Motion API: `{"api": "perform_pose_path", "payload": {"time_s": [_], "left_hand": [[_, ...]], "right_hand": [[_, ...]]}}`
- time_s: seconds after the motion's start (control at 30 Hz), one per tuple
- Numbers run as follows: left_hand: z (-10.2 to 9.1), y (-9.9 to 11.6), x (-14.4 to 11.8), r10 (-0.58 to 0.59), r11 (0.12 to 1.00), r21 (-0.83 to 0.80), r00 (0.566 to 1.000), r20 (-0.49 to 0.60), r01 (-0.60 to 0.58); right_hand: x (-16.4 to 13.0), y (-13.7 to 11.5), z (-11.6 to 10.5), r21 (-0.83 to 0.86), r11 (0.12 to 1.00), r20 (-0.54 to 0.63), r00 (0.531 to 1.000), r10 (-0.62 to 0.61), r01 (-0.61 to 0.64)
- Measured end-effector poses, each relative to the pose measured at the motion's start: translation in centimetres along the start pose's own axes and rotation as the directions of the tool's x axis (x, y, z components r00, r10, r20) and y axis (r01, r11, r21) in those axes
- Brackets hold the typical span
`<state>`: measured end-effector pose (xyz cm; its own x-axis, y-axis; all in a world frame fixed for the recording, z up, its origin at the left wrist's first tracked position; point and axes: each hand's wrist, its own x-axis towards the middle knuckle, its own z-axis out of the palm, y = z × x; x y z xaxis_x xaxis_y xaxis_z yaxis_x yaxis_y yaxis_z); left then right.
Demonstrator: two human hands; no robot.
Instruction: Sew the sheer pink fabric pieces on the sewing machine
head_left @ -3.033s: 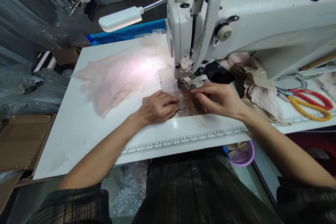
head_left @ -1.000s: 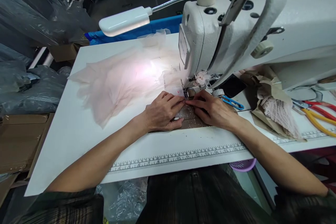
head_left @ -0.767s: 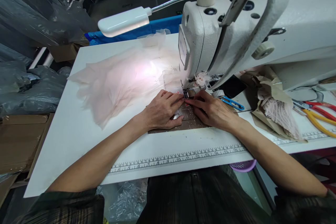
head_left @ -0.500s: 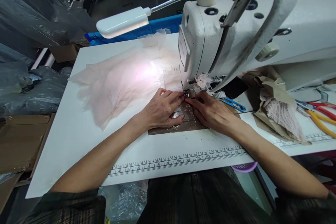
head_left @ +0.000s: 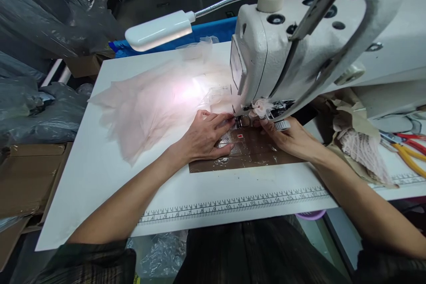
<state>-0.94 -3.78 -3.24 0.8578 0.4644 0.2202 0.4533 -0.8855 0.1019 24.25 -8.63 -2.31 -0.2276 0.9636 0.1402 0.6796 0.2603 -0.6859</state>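
Note:
My left hand [head_left: 208,136] lies on the brown sewing bed plate [head_left: 248,153] with thumb and fingers apart. Its fingertips are just left of the presser foot [head_left: 238,121] and touch the edge of the pale pink tulle [head_left: 143,111], which spreads leftward over the table. To the right of the presser foot, my right hand [head_left: 293,139] is closed, its fingers curled under the sewing machine head [head_left: 253,49]. Part of it is behind a ridged knob [head_left: 282,125], so what it holds cannot be made out. A gathered pink tuft [head_left: 261,108] hangs on the machine above it.
A white lamp [head_left: 159,30] shines on the tulle. At right are brown paper with a pale pink lacy bundle [head_left: 361,146] and yellow-handled pliers [head_left: 408,153]. A printed ruler [head_left: 229,204] follows the table's front edge. Cardboard boxes [head_left: 31,179] stand at left.
My right hand has moved right, away from the presser foot, and now covers where the blue thread snips lay. My left hand stays in place. The view has shifted slightly.

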Motion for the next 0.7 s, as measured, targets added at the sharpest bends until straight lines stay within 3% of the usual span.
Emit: {"api": "perform_pose_path", "payload": {"time_s": [0.13,0.33,0.4,0.5,0.6,0.7], "left_hand": [[0.1,-0.1,-0.1,-0.013,1.0,-0.008,1.0,-0.001,0.013],[0.3,0.1,-0.5,-0.085,0.996,-0.023,0.993,-0.076,0.084],[0.3,0.2,-0.6,-0.191,0.982,-0.013,0.973,-0.133,0.191],[0.4,0.3,-0.3,-0.313,0.949,0.003,0.939,-0.139,0.317],[0.4,-0.4,1.4,-0.299,0.954,0.01,0.952,-0.066,0.3],[0.1,-2.1,4.2,-0.256,0.962,-0.099,0.967,0.009,0.256]], "right_hand": [[-0.5,0.6,-0.4,0.006,1.0,-0.253,0.967,-0.025,0.027],[0.2,2.6,-2.1,-0.34,0.929,-0.443,0.896,-0.022,-0.145],[0.6,3.0,-2.5,-0.402,0.891,-0.42,0.907,0.027,-0.212],[1.2,3.1,-2.7,-0.497,0.821,-0.292,0.945,0.147,-0.281],[1.9,2.8,-2.8,-0.572,0.76,-0.143,0.95,0.278,-0.309],[2.6,2.8,-3.1,-0.581,0.756,-0.092,0.948,0.305,-0.3]]}}
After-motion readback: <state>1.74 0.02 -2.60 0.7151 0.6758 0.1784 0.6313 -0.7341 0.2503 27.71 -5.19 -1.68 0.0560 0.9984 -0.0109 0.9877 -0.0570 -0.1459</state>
